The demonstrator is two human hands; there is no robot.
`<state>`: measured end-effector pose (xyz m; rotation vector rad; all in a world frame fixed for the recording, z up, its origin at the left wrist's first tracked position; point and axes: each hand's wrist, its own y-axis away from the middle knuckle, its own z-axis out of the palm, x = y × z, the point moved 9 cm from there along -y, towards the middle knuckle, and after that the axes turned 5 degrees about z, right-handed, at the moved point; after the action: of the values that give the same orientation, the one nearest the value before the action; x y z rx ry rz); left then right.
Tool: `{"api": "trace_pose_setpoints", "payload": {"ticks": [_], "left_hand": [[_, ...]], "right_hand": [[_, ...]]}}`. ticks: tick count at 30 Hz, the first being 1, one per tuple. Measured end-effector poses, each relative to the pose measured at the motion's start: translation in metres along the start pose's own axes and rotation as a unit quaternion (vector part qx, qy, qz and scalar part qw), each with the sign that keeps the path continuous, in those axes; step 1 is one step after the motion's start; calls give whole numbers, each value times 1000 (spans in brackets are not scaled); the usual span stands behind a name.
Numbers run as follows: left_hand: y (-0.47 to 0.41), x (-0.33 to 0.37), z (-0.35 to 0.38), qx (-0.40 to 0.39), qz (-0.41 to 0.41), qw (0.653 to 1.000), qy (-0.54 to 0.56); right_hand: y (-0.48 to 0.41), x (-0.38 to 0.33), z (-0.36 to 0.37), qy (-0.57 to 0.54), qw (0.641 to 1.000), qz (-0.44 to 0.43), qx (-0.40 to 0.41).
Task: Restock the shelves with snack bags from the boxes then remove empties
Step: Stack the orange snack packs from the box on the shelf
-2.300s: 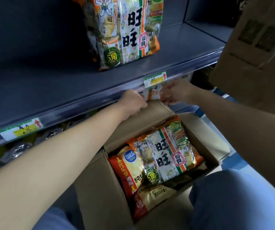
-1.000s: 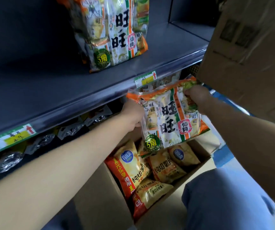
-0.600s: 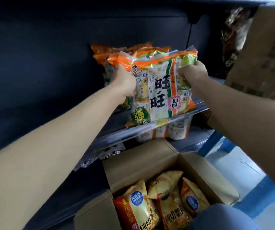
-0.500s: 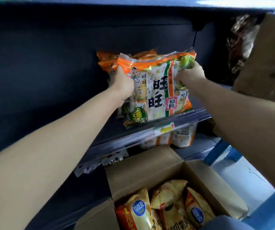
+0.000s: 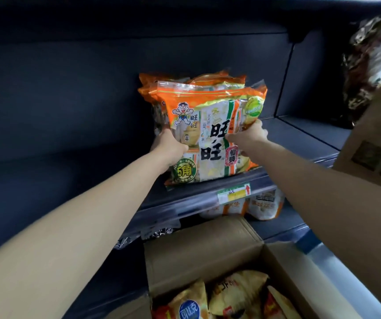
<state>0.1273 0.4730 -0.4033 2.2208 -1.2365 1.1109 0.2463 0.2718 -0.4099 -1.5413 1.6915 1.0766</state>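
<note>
Now the dark shelf [image 5: 300, 143] bears the bag's bottom edge, and the open cardboard box [image 5: 208, 245] of chip packets sits below both wrists. The orange rice cracker bag [image 5: 210, 139] stands upright between the two sets of fingers, pressed against matching bags just beyond them. The left hand [image 5: 169, 146] grips its left edge with the thumb across the front, while the right hand [image 5: 247, 139], at the top corner half a second ago, now pinches midway down the right edge, above the yellow price label [image 5: 233, 194].
</note>
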Motion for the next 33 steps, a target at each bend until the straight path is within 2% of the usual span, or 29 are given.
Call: {"api": "trace_pose_setpoints", "payload": {"ticks": [8,17,21,23,26,28,33], "left_hand": [[-1,0,-2,70,-8,997,-37],[26,-7,-4,56,-29,998,-15],[47,-7,-11,65,-9,997,-45],[63,-4,2,31,30,997,-64],[95,-16,54,-106,67,989,-83],[118,-46,94,-200,26,975,-90],[170,-126,152,-335,-67,915,-216]], "right_hand": [[-8,5,2,-35,998,-51,-24],[13,30,-9,2,999,-52,-2],[31,43,-5,-9,997,-52,-54],[45,60,4,0,993,-36,-110],[65,101,28,70,978,-5,-198],[76,137,44,152,959,25,-239],[92,226,79,317,891,92,-313]]}}
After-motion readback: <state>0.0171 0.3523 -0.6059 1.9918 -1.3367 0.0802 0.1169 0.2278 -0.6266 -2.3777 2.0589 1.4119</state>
